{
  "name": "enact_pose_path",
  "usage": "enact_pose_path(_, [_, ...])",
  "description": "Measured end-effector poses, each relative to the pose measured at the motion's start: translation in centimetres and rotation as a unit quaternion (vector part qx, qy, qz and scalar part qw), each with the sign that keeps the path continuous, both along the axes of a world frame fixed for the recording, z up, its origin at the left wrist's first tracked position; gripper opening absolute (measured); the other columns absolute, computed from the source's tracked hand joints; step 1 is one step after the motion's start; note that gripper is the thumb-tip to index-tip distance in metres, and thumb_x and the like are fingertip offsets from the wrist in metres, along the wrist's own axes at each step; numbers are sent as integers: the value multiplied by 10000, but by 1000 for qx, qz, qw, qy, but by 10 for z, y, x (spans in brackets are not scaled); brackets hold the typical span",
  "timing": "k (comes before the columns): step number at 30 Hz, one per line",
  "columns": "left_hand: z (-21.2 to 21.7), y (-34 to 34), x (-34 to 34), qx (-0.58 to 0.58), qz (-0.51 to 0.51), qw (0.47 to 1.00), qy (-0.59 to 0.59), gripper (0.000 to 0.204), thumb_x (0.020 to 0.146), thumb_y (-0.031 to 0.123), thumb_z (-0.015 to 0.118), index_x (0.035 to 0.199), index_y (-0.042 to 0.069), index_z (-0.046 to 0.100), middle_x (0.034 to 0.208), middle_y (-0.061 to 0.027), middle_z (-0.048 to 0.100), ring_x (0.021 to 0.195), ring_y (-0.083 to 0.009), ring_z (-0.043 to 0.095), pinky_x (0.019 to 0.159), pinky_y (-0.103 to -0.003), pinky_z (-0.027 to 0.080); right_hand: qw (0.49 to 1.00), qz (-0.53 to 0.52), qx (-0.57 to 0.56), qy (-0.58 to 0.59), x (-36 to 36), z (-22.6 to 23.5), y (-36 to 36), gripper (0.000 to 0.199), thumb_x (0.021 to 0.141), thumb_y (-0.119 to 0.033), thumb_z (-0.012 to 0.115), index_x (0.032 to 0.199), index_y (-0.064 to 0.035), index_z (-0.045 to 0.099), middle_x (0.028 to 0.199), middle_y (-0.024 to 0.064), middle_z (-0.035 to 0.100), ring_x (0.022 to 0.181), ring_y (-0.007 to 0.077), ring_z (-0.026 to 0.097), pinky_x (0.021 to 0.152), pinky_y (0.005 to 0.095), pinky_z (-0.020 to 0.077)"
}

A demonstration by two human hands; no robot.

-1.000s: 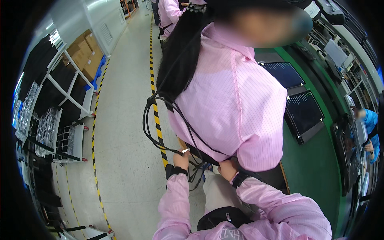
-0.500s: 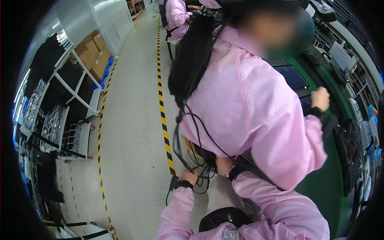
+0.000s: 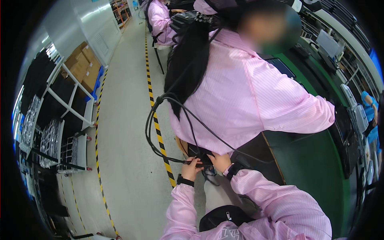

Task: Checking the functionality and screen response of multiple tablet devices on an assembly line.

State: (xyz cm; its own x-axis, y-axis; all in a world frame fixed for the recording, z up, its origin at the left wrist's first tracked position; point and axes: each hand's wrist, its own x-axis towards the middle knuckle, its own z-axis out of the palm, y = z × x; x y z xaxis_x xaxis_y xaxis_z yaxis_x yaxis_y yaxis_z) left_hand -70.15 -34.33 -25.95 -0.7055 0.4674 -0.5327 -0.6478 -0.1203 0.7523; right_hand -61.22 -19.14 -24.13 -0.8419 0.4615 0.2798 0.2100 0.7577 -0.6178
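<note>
My left hand (image 3: 191, 169) is closed, its fingers pinching a black cable (image 3: 149, 134) near the back of a seated co-worker. From that grip the cable rises in a loose loop beside the person's long dark hair, and one strand runs down to the right. My right hand (image 3: 221, 162) is bent round the edge of a black item (image 3: 201, 154) low behind the co-worker; its kind is unclear. Both hands are close together, with more dark cable (image 3: 211, 178) hanging just below them. Black bands circle both my wrists.
The co-worker in a pink striped smock (image 3: 224, 88) leans over a green-topped workbench (image 3: 316, 168) on the right. White wheeled racks (image 3: 72, 106) stand at the left, with cardboard boxes (image 3: 84, 66) behind. Yellow-black tape (image 3: 154, 116) lines the aisle floor. Another person (image 3: 160, 20) sits farther off.
My left hand has moved up and right, closer to my right hand. The cable now stands up in a wide loop. The co-worker's arm has reached farther out over the bench.
</note>
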Motion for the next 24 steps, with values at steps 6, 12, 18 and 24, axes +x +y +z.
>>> enact_pose_path(6, [-4, 13, -4, 191, -138, 972, -19, 214, 910, 6, 649, 1118, 5, 600, 1003, -110, 659, 918, -212, 657, 846, -340, 545, 994, 2, -113, 4, -4, 7, 10, 349, 876, -233, 671, 1152, -21, 646, 1088, 242, 661, 1032, 438, 623, 887, 459, 490])
enact_pose_path(12, [-24, 59, 14, -182, -117, 922, 321, 204, 845, 116, 696, 985, -25, 651, 870, -151, 706, 826, -270, 688, 733, -398, 524, 991, -27, -129, -21, -5, 0, 7, 374, 876, -244, 667, 1165, -11, 619, 1071, 263, 652, 987, 456, 621, 860, 476, 494])
enact_pose_path(18, [-61, 89, 24, -368, -113, 846, 368, 336, 878, 297, 645, 962, -27, 653, 982, -282, 686, 908, -458, 664, 726, -479, 525, 979, 21, -201, -19, -4, 9, 12, 452, 923, -358, 646, 1208, -10, 603, 1104, 267, 651, 1021, 461, 615, 894, 468, 490])
enact_pose_path(24, [-72, 86, 33, -385, -181, 804, 415, 435, 876, 313, 653, 1179, 4, 604, 1048, -235, 679, 950, -438, 657, 793, -467, 530, 998, 30, -60, 5, -12, -3, 23, 503, 861, -406, 672, 1186, -25, 621, 1113, 236, 658, 1031, 433, 616, 901, 507, 475])
